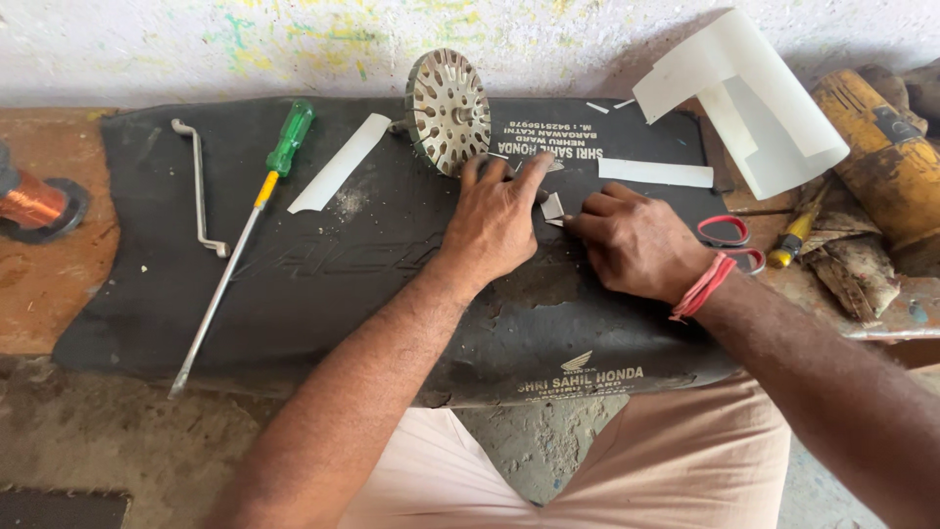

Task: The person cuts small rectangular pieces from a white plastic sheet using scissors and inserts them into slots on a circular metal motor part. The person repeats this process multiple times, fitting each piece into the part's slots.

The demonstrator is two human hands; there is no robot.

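2 hands [494,220] [636,240] press a small paper piece [552,206] on the black mat [323,264], fingers pinching it.

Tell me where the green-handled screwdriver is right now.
In the head view, the green-handled screwdriver lies on the left part of the black mat, slanting from upper right to lower left, between the bent metal rod and a white paper strip, away from both hands.

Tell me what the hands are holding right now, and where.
Both left hand and right hand pinch a small paper piece at its side edges.
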